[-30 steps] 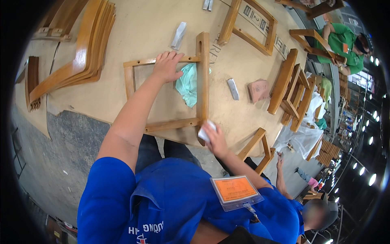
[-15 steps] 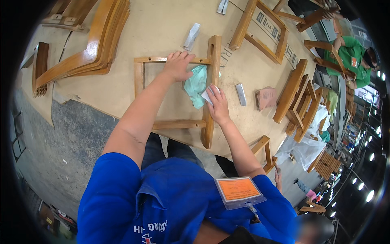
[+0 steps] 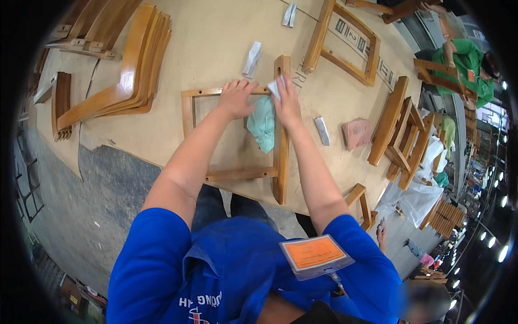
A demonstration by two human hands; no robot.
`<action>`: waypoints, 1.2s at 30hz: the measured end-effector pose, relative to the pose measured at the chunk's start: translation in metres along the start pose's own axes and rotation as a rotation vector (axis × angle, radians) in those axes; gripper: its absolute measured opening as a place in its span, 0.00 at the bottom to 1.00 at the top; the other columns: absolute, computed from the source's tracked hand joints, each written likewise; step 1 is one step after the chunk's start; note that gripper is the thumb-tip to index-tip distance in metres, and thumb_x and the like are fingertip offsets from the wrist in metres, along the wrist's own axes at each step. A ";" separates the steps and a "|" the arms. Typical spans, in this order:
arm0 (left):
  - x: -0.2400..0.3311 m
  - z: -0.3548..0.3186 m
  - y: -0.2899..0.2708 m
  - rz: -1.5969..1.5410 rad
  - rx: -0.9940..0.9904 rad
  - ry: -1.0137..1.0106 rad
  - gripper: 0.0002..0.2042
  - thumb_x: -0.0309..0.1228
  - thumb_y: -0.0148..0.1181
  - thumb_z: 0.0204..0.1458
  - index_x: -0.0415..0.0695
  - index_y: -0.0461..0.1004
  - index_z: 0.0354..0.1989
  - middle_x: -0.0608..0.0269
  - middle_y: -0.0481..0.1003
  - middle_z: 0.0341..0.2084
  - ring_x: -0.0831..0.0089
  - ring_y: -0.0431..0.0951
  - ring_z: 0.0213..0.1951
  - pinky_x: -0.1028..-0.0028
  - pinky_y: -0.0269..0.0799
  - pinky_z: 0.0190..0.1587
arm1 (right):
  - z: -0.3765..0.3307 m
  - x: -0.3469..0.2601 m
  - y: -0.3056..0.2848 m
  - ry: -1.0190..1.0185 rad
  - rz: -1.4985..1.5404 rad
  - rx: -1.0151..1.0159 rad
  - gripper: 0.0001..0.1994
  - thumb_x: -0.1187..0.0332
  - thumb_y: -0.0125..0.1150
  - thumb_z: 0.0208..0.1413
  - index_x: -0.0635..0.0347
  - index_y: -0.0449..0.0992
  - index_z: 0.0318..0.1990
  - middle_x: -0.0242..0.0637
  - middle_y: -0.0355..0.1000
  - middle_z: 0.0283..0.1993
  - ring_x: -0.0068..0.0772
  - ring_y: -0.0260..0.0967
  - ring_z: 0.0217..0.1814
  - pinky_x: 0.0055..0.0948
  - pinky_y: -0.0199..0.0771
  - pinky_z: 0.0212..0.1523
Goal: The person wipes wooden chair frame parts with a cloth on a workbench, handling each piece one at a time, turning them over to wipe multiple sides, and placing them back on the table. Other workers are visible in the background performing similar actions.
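Note:
A varnished wooden frame (image 3: 280,167) lies on the covered table in front of me, its thick slotted rail on the right. My left hand (image 3: 235,101) rests over the far crossbar, fingers curled on it. In my right hand (image 3: 288,110) a small folded whitish sheet (image 3: 275,88) is pressed against the thick rail, near its far end. A crumpled pale green cloth (image 3: 261,129) lies inside the frame, against that rail and beside my left fingertips.
Folded silvery-white strips (image 3: 252,59) and a reddish-brown stack of squares (image 3: 355,134) lie around the frame. Curved wooden parts (image 3: 127,81) are stacked at the left. More wooden frames (image 3: 372,62) lie at the right. A person in green (image 3: 468,67) handles wood at the far right.
My right hand has slid away from me along the thick rail with the folded sheet, from its middle toward the far end. My left hand stays on the crossbar.

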State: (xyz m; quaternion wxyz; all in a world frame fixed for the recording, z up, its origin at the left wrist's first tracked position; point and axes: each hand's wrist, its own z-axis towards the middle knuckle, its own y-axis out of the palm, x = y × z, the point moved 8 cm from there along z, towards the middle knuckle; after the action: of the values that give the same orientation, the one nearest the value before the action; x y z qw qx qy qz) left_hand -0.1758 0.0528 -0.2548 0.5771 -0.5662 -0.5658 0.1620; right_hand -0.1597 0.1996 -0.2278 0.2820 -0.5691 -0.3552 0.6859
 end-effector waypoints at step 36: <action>0.001 0.004 0.003 0.065 -0.008 0.065 0.37 0.43 0.63 0.41 0.55 0.58 0.64 0.61 0.63 0.58 0.61 0.59 0.61 0.60 0.49 0.63 | -0.302 -0.066 -0.021 0.358 -0.180 0.039 0.28 0.68 0.61 0.49 0.46 0.66 0.61 0.49 0.53 0.68 0.55 0.61 0.59 0.44 0.65 0.57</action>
State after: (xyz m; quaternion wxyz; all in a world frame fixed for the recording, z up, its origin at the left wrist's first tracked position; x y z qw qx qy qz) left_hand -0.1772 0.0562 -0.2574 0.5872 -0.5917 -0.5287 0.1599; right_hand 0.1488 0.2101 -0.2029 0.4116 -0.6426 -0.3355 0.5524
